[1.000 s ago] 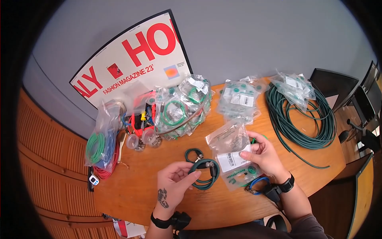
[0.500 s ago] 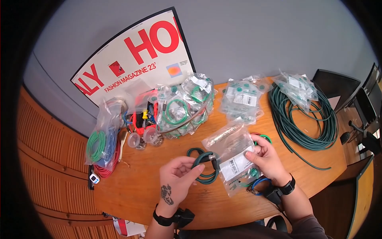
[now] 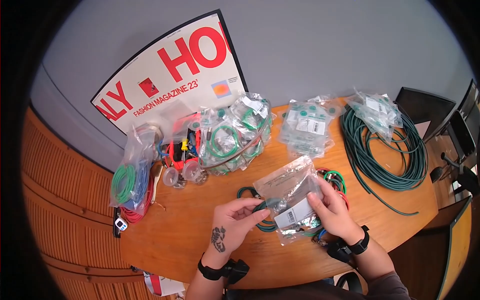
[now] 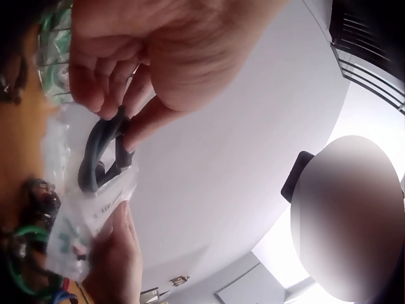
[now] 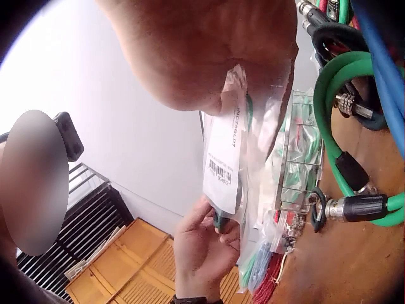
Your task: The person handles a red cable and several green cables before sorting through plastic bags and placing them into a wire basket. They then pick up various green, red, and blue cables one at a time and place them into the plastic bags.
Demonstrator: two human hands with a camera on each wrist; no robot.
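A small coil of dark green cable (image 4: 95, 155) with a connector is pinched between thumb and fingers of my left hand (image 3: 232, 225). My right hand (image 3: 334, 212) grips a clear plastic bag (image 3: 284, 181) with a white barcode label (image 3: 290, 216), thumb on the front. The near side of the coil overlaps the bag's open end, and its connector shows through the clear plastic. Another dark cable loop (image 3: 244, 192) lies on the table just beyond the left fingers. Beside the right hand rest cables in green (image 5: 329, 88), red and blue, with metal connectors.
At the back stands a wire basket (image 5: 297, 152) full of bagged cables. Small clear cups (image 3: 191, 170) sit before it. Flat bags (image 3: 305, 125) are piled at the back middle, and a large dark green cable coil (image 3: 357, 155) lies at the right.
The coil and the bag have come together: the connector, in plain sight before, now shows through the plastic. My left hand has moved right, and the bag has tilted.
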